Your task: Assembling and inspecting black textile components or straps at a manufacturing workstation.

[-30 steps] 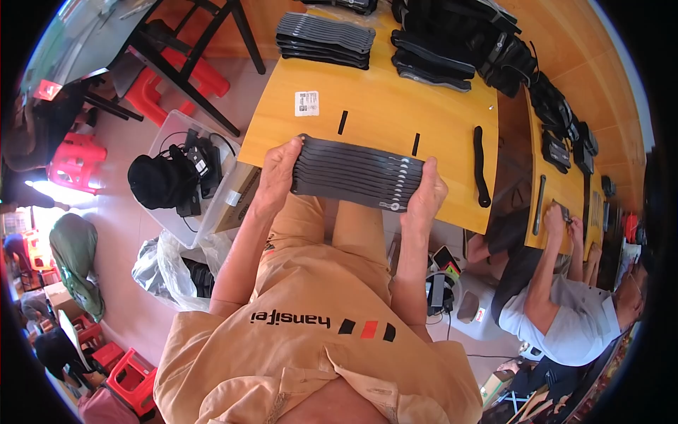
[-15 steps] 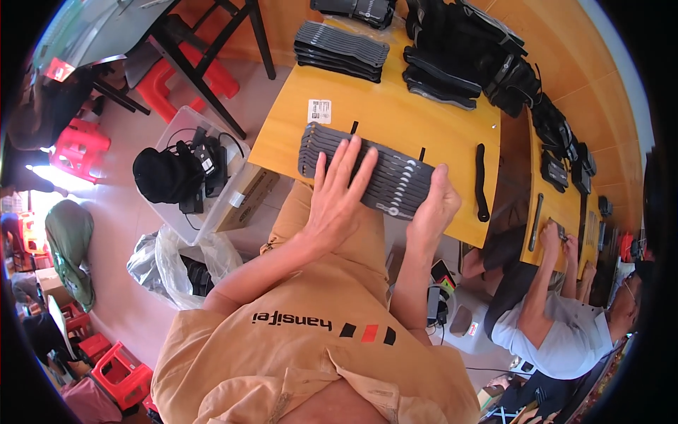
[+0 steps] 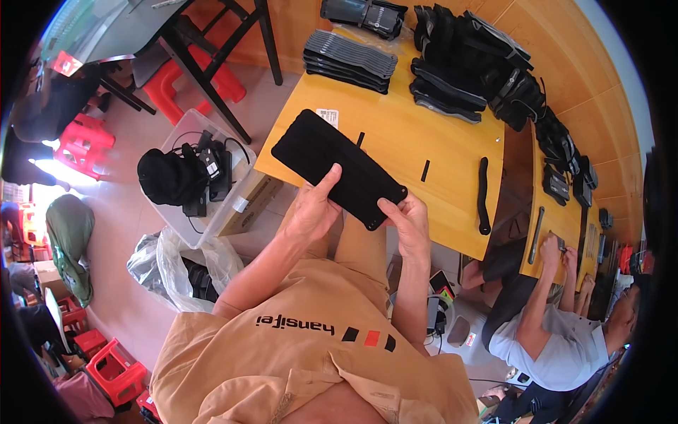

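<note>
1. Black fabric first: we've got a flat black fabric panel [image 3: 337, 167] lifted at its near end, and it slopes away from us over the yellow tabletop [image 3: 452, 152].
2. Our left hand [image 3: 313, 206] is clamped on the panel's near long edge, thumb pressed on top and the other fingers curled out of sight beneath.
3. Our right hand [image 3: 408, 225] pinches the near corner, thumb on top and fingers under, closed on the cloth.
4. Beyond our grip the far end of the panel runs out toward a small white label [image 3: 328, 116] lying on the table; we can't tell whether that end rests on the wood or hangs just above it.
5. To the right of our right hand, two short black strips [image 3: 425, 170] and a long curved black strap [image 3: 482, 195] lie loose on the table.
6. Farther out from our hands sits a stack of grey ribbed panels [image 3: 349, 60], and past it a heap of black gear [image 3: 480, 71].
7. Risk, as we judge it: both holds sit at one end, so the long free end could sag, fold or drag across the loose strips and sweep them off the edge.
8. Also, the right-hand pinch is only at a corner, so a tug from the left could pull the cloth free.
9. Off to our right a seated person [image 3: 565, 332] works at the next table [image 3: 551, 219], well apart from our hands.
</note>
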A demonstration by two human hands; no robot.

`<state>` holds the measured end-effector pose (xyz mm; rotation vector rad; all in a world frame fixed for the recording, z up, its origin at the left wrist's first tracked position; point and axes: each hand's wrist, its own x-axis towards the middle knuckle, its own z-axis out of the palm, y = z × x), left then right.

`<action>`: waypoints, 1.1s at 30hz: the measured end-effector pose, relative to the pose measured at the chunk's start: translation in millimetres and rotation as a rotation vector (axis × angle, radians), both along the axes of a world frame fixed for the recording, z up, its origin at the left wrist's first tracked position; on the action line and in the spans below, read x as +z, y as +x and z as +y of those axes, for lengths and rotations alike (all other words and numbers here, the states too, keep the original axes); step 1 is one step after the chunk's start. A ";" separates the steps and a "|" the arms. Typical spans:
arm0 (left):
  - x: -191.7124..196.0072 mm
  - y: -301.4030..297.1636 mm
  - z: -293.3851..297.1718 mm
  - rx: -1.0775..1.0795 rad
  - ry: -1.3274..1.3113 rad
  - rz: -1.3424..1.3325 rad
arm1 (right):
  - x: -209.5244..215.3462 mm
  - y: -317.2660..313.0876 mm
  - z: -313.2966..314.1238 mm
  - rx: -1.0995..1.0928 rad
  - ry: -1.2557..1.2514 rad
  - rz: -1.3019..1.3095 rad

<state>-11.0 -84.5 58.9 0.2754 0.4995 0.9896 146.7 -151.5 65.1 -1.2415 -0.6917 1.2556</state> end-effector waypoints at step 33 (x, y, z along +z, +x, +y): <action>-11.4 16.6 329.4 0.344 0.677 1.347 | -23.9 91.5 293.8 -0.281 0.128 -0.770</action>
